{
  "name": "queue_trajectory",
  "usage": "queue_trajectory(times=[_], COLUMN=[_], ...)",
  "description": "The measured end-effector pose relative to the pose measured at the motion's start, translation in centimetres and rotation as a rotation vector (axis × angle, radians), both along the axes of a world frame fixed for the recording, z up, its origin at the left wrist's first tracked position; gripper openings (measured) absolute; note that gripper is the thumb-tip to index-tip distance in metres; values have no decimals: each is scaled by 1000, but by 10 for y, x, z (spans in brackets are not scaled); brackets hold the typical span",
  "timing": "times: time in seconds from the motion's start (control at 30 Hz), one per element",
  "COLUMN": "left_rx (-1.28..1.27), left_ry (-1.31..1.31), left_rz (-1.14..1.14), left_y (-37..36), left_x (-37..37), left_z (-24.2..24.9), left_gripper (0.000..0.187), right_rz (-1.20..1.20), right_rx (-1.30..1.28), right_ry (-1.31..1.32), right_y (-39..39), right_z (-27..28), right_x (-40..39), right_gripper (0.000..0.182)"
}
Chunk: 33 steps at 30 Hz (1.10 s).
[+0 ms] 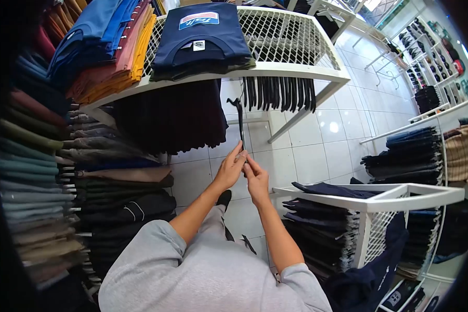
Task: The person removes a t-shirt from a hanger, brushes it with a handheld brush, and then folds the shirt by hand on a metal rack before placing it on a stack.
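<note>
Head view, left hand (pixel 229 169) and right hand (pixel 256 179), both grips pinched closed on black hanger (pixel 239 119)

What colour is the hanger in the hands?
Black hanger, head view.

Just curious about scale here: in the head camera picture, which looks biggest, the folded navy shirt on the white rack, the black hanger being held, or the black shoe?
1. Navy shirt, clearly largest.
2. Black hanger, long but thin, gripped by both the left hand and right hand.
3. Black shoe, smallest, though partly hidden by the arm and farther away.
</note>
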<state>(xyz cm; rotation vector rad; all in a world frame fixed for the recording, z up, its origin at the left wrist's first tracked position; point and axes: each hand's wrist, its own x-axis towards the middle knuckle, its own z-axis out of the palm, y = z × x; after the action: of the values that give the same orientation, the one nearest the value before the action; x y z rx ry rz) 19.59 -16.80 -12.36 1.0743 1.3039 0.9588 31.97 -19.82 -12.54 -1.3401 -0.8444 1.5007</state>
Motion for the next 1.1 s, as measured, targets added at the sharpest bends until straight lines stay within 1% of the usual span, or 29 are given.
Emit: queue_trajectory(times=[0.07,0.13,0.2,0.27,0.3,0.43,0.53,0.6,0.73,0.8,0.83,0.9,0.97,1.03,1.1], left_rx=[15,50,21,113,110,106,107,60,42,-22,-25,-25,-25,-30,-32], left_ry=[36,-47,-47,-98,-92,-87,-91,-93,-102,-185,-183,-206,-222,-251,-235], left_rz=[-32,-30,-64,-8,-34,-48,-53,-50,-78,-93,-96,-87,-101,-100,-126], left_y=[15,33,47,64,72,99,112,117,129,139,146,161,168,168,173], left_x=[-11,-20,-28,-32,-35,-40,-40,-40,-41,-39,-37,-31,-22,-11,-10], left_z=[-1,10,20,27,30,33,27,24,19,19,16,12,14,27,23], left_gripper=[66,66,64,65,63,61,62,62,62,63,63,65,65,65,65], right_rz=[-18,-16,-38,-34,-44,-65,-94,-70,-83,-121,-124,-162,-176,-186,-199], right_rx=[12,58,99,162,186,168,174,87,107,136,134,155,158,163,151], right_ry=[19,-28,-8,-11,4,-22,-9,10,-40,-47,-45,78,120,175,182], right_y=[35,66,90,113,123,152,166,172,179,181,180,182,184,189,187], right_z=[0,3,4,7,9,20,27,29,11,5,4,5,8,8,12], right_x=[-11,-18,-23,-26,-28,-36,-39,-39,-36,-36,-37,-38,-32,-23,-17], right_gripper=[42,42,43,45,45,45,43,43,43,43,43,43,44,46,44])
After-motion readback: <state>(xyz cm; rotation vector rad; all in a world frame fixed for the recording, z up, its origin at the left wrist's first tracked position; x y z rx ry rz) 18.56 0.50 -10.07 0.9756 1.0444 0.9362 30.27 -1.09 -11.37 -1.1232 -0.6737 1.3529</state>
